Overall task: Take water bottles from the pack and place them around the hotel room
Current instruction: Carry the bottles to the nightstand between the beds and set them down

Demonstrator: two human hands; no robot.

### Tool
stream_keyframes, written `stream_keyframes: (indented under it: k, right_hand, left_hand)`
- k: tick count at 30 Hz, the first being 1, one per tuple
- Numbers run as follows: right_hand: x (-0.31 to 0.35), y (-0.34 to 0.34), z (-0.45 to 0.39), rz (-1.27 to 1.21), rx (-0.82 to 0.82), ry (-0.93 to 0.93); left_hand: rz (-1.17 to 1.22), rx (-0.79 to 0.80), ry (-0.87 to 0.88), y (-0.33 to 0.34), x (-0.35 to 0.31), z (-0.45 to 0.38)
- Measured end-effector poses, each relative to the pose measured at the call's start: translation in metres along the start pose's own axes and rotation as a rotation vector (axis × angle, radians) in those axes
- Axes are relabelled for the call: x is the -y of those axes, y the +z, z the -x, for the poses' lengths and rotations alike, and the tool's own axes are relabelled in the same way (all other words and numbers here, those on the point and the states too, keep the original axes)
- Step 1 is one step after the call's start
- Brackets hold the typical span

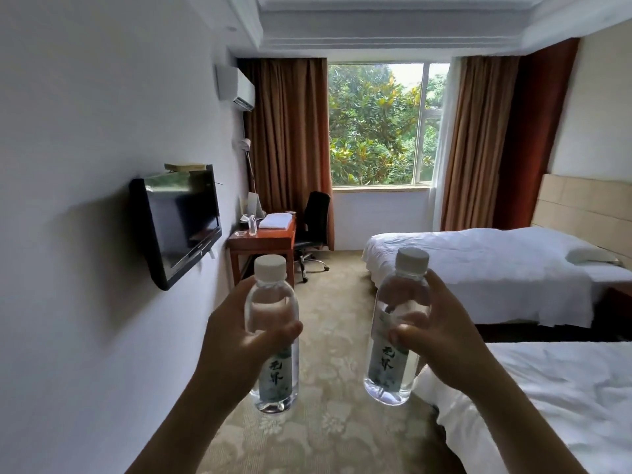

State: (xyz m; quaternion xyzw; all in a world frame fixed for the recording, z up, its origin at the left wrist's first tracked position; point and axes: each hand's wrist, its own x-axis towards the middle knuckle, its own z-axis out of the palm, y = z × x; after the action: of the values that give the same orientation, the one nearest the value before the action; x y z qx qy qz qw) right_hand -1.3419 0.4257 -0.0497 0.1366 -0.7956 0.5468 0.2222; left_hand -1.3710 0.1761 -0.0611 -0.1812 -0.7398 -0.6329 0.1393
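Clear plastic white-capped water bottles, one clamped upright in our left grip (239, 323) and one (396, 330) in our right grip (441, 330), are mid-carry above the patterned carpet. Delivery is the step in hand, we judge; next we need a landing spot, perhaps the far-left reddish wooden bench (270, 236).

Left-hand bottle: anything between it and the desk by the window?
Head view: only bare patterned carpet lies between the left hand's bottle and the desk. The office chair stands beside the desk, off that line.
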Motion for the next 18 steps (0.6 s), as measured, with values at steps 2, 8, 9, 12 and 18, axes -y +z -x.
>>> stream_keyframes:
  k: [2,8,9,12,18]
  right_hand:
    - [-0.021,0.005,-0.044,-0.016,0.024,0.004]
    - [-0.095,0.036,-0.174,-0.016,0.065,-0.039]
    - [-0.11,0.043,-0.195,-0.019,0.068,-0.046]
    - [-0.152,0.063,-0.257,-0.024,0.063,-0.037]
    - [-0.212,0.087,-0.395,0.002,0.033,-0.031]
  left_hand:
    - [0.02,-0.021,-0.034,-0.001,0.021,-0.039]
    - [0.03,-0.049,-0.041,-0.005,0.095,-0.162]
    - [0.025,-0.056,-0.028,-0.006,0.11,-0.183]
    - [0.006,-0.073,0.017,-0.006,0.149,-0.252]
    - [-0.003,-0.015,0.114,0.005,0.205,-0.41]
